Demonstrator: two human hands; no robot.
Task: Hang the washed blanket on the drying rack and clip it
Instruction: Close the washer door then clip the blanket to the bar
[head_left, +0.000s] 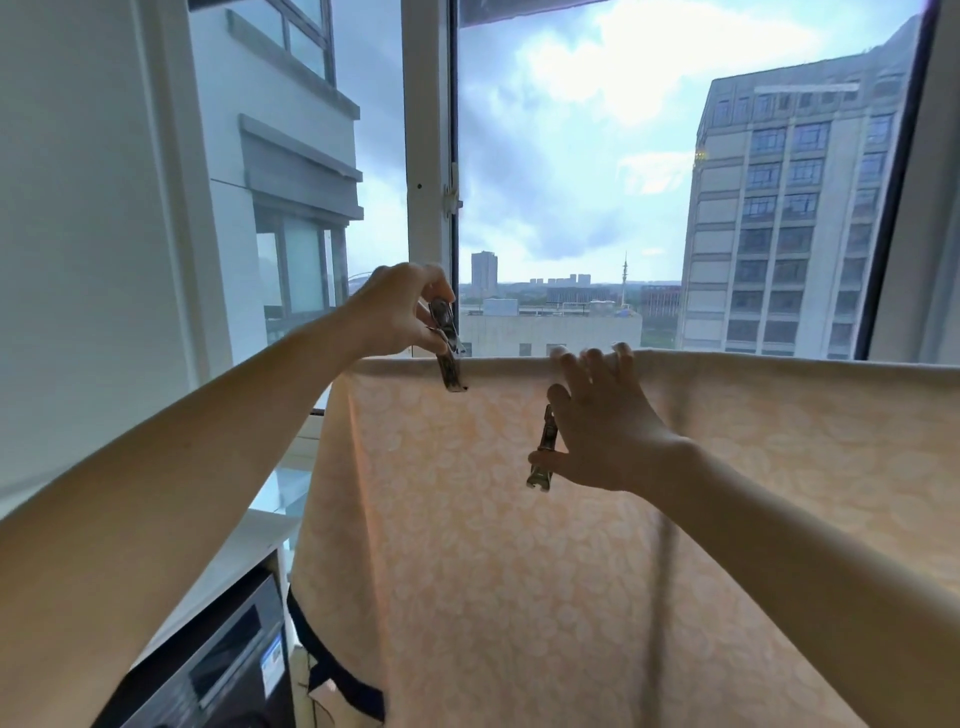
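Note:
A peach blanket (519, 545) with a pale leaf pattern hangs over a horizontal bar that it hides, its fold running across the view at mid height. My left hand (400, 312) pinches a metal clip (448, 347) whose jaws sit over the blanket's top fold near its left end. My right hand (602, 421) rests its fingertips on the fold further right, while thumb and palm hold a second metal clip (544, 451) hanging in front of the fabric.
A white window frame post (426, 156) stands right behind the left clip, with tall buildings beyond the glass. A dark appliance (218, 670) under a white counter (244, 551) sits at the lower left. The blanket's dark trim (337, 680) hangs near it.

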